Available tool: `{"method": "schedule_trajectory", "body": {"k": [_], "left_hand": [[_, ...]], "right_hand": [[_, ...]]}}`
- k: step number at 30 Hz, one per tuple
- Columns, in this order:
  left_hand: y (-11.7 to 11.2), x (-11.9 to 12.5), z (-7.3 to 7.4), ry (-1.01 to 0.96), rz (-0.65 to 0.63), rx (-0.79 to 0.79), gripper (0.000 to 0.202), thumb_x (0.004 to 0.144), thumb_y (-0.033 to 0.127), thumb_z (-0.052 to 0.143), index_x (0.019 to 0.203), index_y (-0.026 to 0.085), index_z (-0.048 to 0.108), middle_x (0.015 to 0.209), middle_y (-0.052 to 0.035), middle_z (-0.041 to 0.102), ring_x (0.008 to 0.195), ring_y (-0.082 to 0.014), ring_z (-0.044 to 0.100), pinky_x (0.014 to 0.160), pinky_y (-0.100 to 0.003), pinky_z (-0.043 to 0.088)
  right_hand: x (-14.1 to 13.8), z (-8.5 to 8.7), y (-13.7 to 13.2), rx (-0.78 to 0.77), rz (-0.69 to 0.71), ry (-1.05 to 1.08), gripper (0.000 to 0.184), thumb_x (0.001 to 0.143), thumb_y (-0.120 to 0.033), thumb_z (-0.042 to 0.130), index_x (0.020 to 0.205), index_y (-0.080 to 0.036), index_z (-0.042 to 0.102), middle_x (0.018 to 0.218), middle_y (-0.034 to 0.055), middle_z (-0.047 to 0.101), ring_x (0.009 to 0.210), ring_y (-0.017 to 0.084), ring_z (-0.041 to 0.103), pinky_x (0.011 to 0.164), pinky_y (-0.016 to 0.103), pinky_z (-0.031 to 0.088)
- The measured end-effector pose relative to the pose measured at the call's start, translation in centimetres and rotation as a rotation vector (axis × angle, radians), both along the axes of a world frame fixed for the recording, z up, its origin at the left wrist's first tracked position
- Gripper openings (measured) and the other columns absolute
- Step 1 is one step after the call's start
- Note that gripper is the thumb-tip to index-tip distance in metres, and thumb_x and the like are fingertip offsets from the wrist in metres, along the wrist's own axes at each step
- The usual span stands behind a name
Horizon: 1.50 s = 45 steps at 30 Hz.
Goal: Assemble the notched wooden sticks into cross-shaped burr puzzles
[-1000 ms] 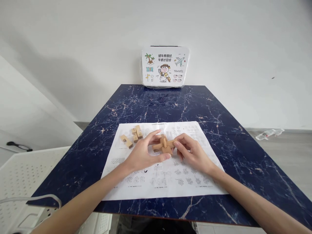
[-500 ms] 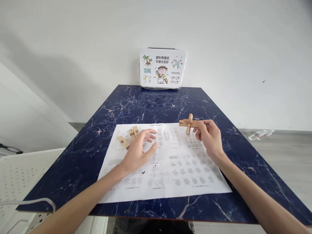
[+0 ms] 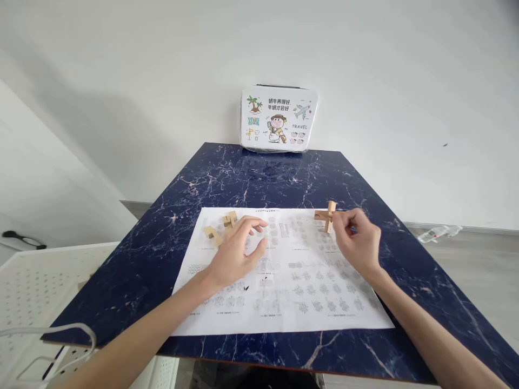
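My right hand is closed, thumb and fingers pinching the right end of some interlocked wooden puzzle pieces. They form a cross with a dark mark on its left end, over the upper right of a printed sheet. My left hand holds nothing, its fingers loosely curved and the thumb apart, above the sheet's left half. Just beyond it, a notched wooden block and a smaller wooden piece lie on the paper, partly hidden by the hand.
The dark blue marbled table reaches to the wall. At its far edge stands a white case with cartoon prints. To the left is a white perforated surface with a white cable. A clear plastic item lies on the floor at right.
The whole view has shifted slightly. My right hand has turned and its fingers have curled in, while the wooden cross moved a little right and nearer. My left hand stays almost in place.
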<state>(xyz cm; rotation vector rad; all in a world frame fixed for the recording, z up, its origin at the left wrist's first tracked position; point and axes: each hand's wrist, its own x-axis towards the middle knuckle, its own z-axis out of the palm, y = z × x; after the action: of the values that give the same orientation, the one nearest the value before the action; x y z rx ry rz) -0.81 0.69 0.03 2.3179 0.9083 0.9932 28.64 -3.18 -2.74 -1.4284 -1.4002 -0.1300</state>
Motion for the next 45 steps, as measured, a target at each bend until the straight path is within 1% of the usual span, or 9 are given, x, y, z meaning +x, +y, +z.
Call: {"method": "schedule_trajectory", "body": {"k": [4, 8, 13, 16, 21, 26, 30, 39, 45], "left_hand": [[1.4, -1.1, 0.0, 0.101, 0.075, 0.159, 0.025, 0.100, 0.023, 0.059, 0.125, 0.025, 0.055, 0.128, -0.0074, 0.064, 0.122, -0.0262, 0.062, 0.107, -0.047, 0.051], [3.1, -3.6, 0.0, 0.244, 0.215, 0.209, 0.047, 0.093, 0.038, 0.070, 0.132, 0.023, 0.050, 0.138, -0.0132, 0.057, 0.134, -0.0350, 0.052, 0.113, -0.055, 0.045], [3.8, -7.0, -1.7, 0.381, 0.284, 0.067, 0.087, 0.083, 0.061, 0.077, 0.150, 0.024, 0.034, 0.156, -0.0193, 0.040, 0.148, -0.0438, 0.037, 0.120, -0.065, 0.035], [4.0, -7.6, -2.3, 0.381, 0.212, -0.075, 0.094, 0.086, 0.063, 0.074, 0.157, 0.028, 0.023, 0.162, -0.0185, 0.033, 0.151, -0.0418, 0.035, 0.120, -0.062, 0.037], [5.4, -6.4, -1.8, 0.363, 0.087, -0.169, 0.095, 0.085, 0.064, 0.075, 0.158, 0.029, 0.024, 0.166, -0.0174, 0.031, 0.152, -0.0403, 0.036, 0.119, -0.059, 0.040], [6.4, -5.1, -1.4, 0.322, 0.058, -0.206, 0.074, 0.092, 0.055, 0.072, 0.151, 0.029, 0.038, 0.155, -0.0150, 0.048, 0.143, -0.0368, 0.049, 0.113, -0.054, 0.046], [5.3, -4.2, -1.4, 0.289, 0.035, -0.231, 0.065, 0.091, 0.047, 0.075, 0.145, 0.028, 0.044, 0.149, -0.0122, 0.055, 0.136, -0.0338, 0.055, 0.113, -0.051, 0.046], [2.5, 0.2, -0.9, 0.301, -0.203, -0.332, 0.075, 0.086, 0.056, 0.079, 0.150, 0.034, 0.044, 0.155, -0.0103, 0.050, 0.137, -0.0345, 0.055, 0.111, -0.051, 0.049], [3.5, -0.9, -1.0, 0.360, -0.172, -0.183, 0.094, 0.073, 0.067, 0.085, 0.149, 0.029, 0.045, 0.151, -0.0131, 0.050, 0.139, -0.0389, 0.049, 0.114, -0.059, 0.045]], "right_hand": [[-2.5, -0.5, -1.1, -0.150, 0.419, -0.257, 0.033, 0.099, -0.021, 0.057, 0.072, -0.025, 0.039, 0.055, -0.0070, 0.040, 0.046, 0.010, 0.036, 0.050, 0.028, 0.030], [-3.7, -0.9, -1.2, -0.385, 0.583, -0.316, 0.032, 0.101, -0.023, 0.052, 0.073, -0.025, 0.036, 0.056, -0.0051, 0.045, 0.047, 0.012, 0.041, 0.050, 0.030, 0.029], [-3.6, -1.0, -0.9, -0.449, 0.566, -0.289, 0.032, 0.101, -0.026, 0.051, 0.073, -0.025, 0.034, 0.056, -0.0044, 0.046, 0.047, 0.012, 0.041, 0.051, 0.030, 0.030], [-3.6, -1.0, -0.9, -0.450, 0.564, -0.282, 0.033, 0.101, -0.026, 0.051, 0.073, -0.025, 0.033, 0.056, -0.0042, 0.045, 0.047, 0.012, 0.041, 0.052, 0.031, 0.030], [-3.7, -1.1, -0.9, -0.461, 0.569, -0.286, 0.034, 0.101, -0.026, 0.051, 0.073, -0.025, 0.032, 0.057, -0.0045, 0.045, 0.048, 0.012, 0.040, 0.052, 0.031, 0.029], [-3.7, -1.0, -0.9, -0.476, 0.570, -0.288, 0.033, 0.102, -0.027, 0.049, 0.073, -0.025, 0.033, 0.057, -0.0048, 0.045, 0.048, 0.012, 0.040, 0.052, 0.030, 0.029], [-3.7, -0.9, -0.8, -0.487, 0.565, -0.300, 0.031, 0.101, -0.027, 0.050, 0.074, -0.025, 0.035, 0.058, -0.0041, 0.048, 0.049, 0.012, 0.043, 0.053, 0.030, 0.030], [-3.7, -0.9, -0.8, -0.492, 0.564, -0.290, 0.028, 0.100, -0.028, 0.052, 0.075, -0.024, 0.041, 0.057, -0.0047, 0.049, 0.049, 0.011, 0.044, 0.052, 0.029, 0.030], [-3.6, -0.4, -0.9, -0.530, 0.590, -0.279, 0.029, 0.101, -0.029, 0.052, 0.074, -0.024, 0.042, 0.059, -0.0034, 0.052, 0.050, 0.012, 0.046, 0.053, 0.029, 0.032]]}}
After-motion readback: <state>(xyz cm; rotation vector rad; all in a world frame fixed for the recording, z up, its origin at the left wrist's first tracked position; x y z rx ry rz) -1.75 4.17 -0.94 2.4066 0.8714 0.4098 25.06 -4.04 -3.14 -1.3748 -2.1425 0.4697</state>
